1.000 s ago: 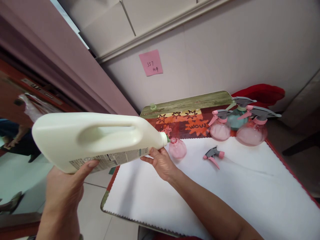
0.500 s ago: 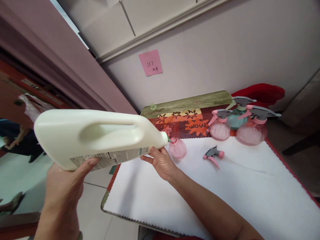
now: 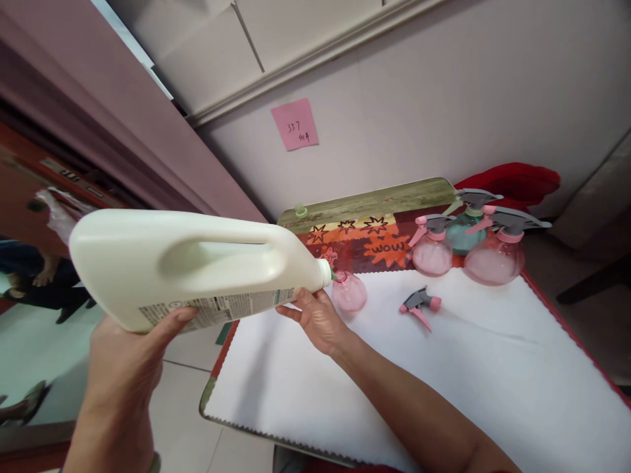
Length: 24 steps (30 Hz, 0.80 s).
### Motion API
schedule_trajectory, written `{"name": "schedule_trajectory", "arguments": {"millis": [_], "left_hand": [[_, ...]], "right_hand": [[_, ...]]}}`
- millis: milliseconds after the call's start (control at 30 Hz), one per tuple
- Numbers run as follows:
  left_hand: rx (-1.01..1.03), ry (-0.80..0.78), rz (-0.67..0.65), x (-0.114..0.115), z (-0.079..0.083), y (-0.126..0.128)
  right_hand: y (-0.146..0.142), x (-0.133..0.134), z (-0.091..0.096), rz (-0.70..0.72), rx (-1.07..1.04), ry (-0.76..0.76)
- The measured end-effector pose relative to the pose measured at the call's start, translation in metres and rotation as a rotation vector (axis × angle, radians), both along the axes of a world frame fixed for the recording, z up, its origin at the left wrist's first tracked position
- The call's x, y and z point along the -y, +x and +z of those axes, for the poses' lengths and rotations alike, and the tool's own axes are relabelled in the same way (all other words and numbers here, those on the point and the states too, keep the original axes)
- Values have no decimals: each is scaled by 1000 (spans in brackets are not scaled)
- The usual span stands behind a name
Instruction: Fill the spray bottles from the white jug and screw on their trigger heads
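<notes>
A large pale green detergent jug (image 3: 123, 263) lies tilted on its side in the air, its neck pointing right. My left hand (image 3: 131, 355) grips its lower body, thumb across the printed label. Under the neck, my right hand (image 3: 318, 318) supports the jug with thumb and fingers closed on it; some fingers are hidden. The jug's green spout meets the open mouth of a small pink bottle (image 3: 350, 293) on the table. To the right lies a loose grey and pink spray head (image 3: 420, 305) with a thin clear tube.
Two pink spray bottles (image 3: 494, 259) and a teal spray bottle (image 3: 463, 235) stand at the table's back right. A small green cap (image 3: 301, 212) sits on the back edge. A white mat (image 3: 483, 394) covers the table (image 3: 202, 407). Another person's hands (image 3: 44, 276) show far left.
The rear of the jug has risen very slightly in my left hand. Its spout stays at the pink bottle's mouth, and my right hand keeps its place.
</notes>
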<state>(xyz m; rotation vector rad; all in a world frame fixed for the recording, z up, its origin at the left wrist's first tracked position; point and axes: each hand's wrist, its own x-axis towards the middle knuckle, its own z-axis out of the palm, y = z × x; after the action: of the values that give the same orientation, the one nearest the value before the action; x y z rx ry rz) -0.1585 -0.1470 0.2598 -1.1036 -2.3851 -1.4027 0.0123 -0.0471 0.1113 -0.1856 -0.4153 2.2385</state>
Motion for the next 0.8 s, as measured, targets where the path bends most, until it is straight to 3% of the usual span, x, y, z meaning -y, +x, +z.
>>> {"name": "schedule_trajectory", "arguments": {"millis": [800], "left_hand": [[27, -46, 1, -15, 19, 24]], "right_hand": [[1, -2, 1, 4, -40, -10]]}}
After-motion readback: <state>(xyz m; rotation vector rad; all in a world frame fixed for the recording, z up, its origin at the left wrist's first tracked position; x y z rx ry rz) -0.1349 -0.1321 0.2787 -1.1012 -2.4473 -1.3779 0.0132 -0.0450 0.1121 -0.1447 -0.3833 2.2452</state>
